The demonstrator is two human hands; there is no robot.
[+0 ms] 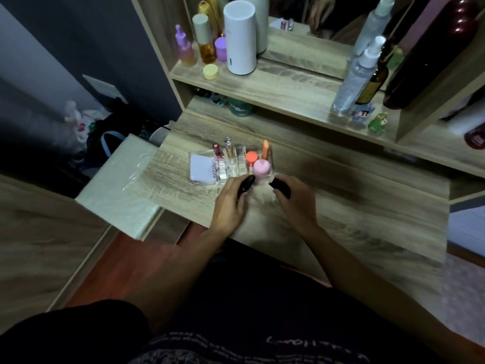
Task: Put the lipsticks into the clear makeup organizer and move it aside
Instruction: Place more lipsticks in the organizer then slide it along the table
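Observation:
The clear makeup organizer (237, 174) stands on the wooden vanity top, just beyond my hands. In its back slots stand a pink-capped lip tube (216, 151) and a silver-capped gloss tube (228, 147). Its right side holds an orange-capped jar (251, 158), a pink-capped jar (261, 169) and an orange stick (265, 149). A white card (202, 168) lies in its left part. My left hand (231, 203) grips a black lipstick (246, 183) at the organizer's front edge. My right hand (294, 199) grips another black lipstick (280, 187) by the front right corner.
A raised shelf (275, 88) behind holds a white cylinder (241, 38), purple and amber bottles, a yellow jar, spray bottles (354, 77) and small figurines (378, 123). A mirror stands at the back. A plastic-wrapped pale block (123, 185) sits at the desk's left end.

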